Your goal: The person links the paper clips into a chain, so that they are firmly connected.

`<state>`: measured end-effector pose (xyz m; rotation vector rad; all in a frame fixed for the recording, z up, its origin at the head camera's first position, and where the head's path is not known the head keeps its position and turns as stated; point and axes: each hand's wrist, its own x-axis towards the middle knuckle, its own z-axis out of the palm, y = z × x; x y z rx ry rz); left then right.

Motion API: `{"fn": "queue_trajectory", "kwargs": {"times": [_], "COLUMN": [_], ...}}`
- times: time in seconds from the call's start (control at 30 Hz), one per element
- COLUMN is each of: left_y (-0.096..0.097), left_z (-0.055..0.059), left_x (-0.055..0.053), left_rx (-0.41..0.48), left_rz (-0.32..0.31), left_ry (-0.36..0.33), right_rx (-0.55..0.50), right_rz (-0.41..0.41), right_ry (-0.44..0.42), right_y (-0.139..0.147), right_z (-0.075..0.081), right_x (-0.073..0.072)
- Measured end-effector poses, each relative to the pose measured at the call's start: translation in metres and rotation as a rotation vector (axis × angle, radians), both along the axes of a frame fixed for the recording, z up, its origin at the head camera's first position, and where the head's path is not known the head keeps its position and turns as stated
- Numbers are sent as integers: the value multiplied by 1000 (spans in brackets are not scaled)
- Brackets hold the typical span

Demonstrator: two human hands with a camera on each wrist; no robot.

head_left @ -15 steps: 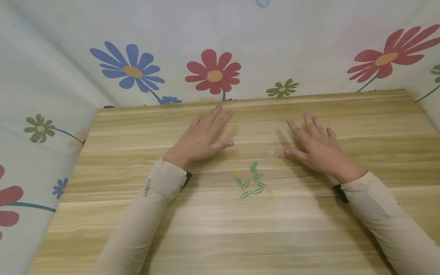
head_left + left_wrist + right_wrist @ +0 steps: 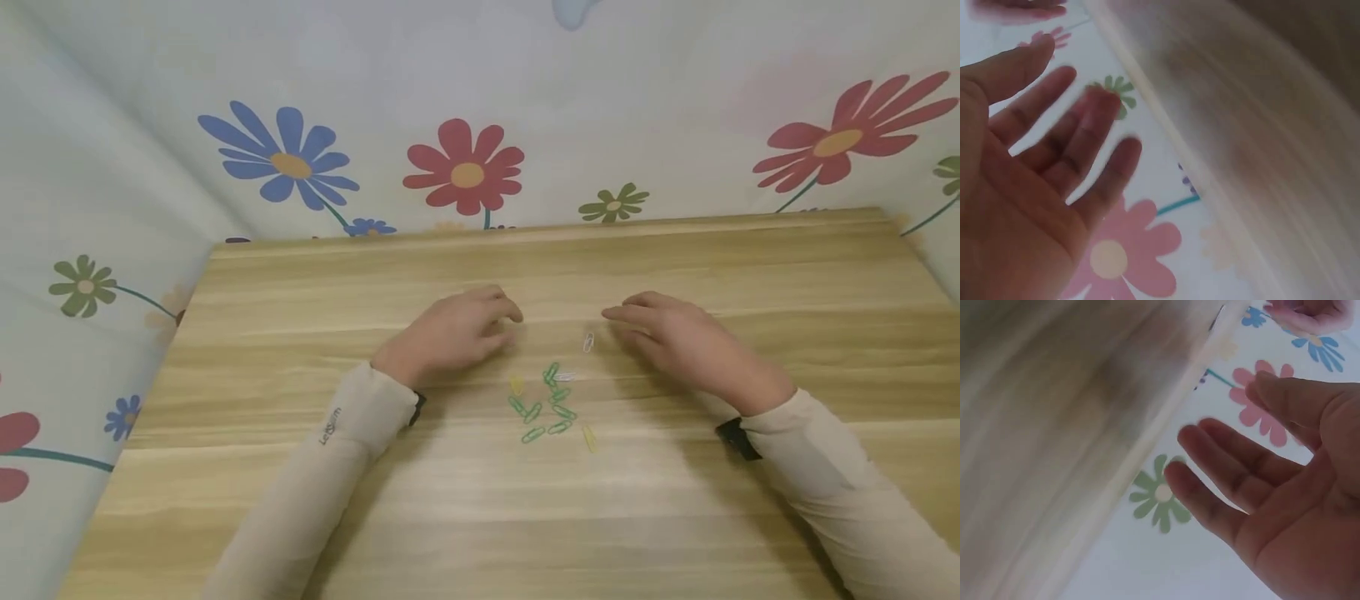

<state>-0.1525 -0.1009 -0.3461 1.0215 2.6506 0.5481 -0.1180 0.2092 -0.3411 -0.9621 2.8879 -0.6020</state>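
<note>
Empty and loosely bent, the left hand (image 2: 453,331) and right hand (image 2: 682,340) flank the lone white paper clip (image 2: 588,342), green clips (image 2: 562,412) lying on its near side, all likely light, springy, slippery and best pinched across their long sides.

Overlaps among the green paper clips (image 2: 561,412) look blurred; picture edges crop both sleeves (image 2: 307,475).

The left hand (image 2: 453,332) hovers left of the paper clips (image 2: 560,395), the right hand (image 2: 682,342) right. Both hands' fingers bend loosely.
</note>
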Motion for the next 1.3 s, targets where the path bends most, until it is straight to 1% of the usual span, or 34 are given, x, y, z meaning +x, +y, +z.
{"fn": "queue_trajectory", "kwargs": {"times": [0.07,0.13,0.17,0.23,0.33,0.43,0.5,0.53,0.6,0.63,0.7,0.77,0.87,1.0,1.13,1.3], "left_y": [3,6,8,12,17,19,19,18,16,14,11,8,5,3,2,1], "left_z": [1,2,2,2,2,1,0,-1,-2,-2,-3,-4,-5,-5,-4,-2], "left_x": [5,10,12,16,21,24,23,22,19,17,14,11,10,9,7,6], "left_rx": [14,9,2,-37,-88,-118,-125,-129,-142,-147,-155,-157,-148,-133,-118,-106], "left_rz": [-6,-14,-24,-44,-73,-76,-56,-36,4,26,64,87,107,115,114,120], "left_ry": [-54,-109,-128,-144,-150,-134,-117,-107,-89,-91,-111,-144,-194,-219,-233,-254], "right_rx": [-11,-6,1,23,78,136,159,167,172,170,159,136,70,-36,-79,-84], "right_rz": [40,67,76,92,108,107,95,86,66,58,42,32,17,-13,-36,-22], "right_ry": [11,0,-8,-27,-35,-20,-5,-4,-16,-33,-82,-133,-206,-277,-305,-286], "right_y": [-8,-17,-21,-30,-39,-43,-44,-43,-43,-43,-42,-41,-37,-33,-32,-32], "right_z": [0,-2,-2,-3,-3,-5,-5,-5,-5,-5,-5,-5,-5,-2,-2,-2], "right_x": [-2,-6,-9,-13,-17,-19,-20,-20,-21,-22,-25,-28,-32,-36,-38,-39]}}
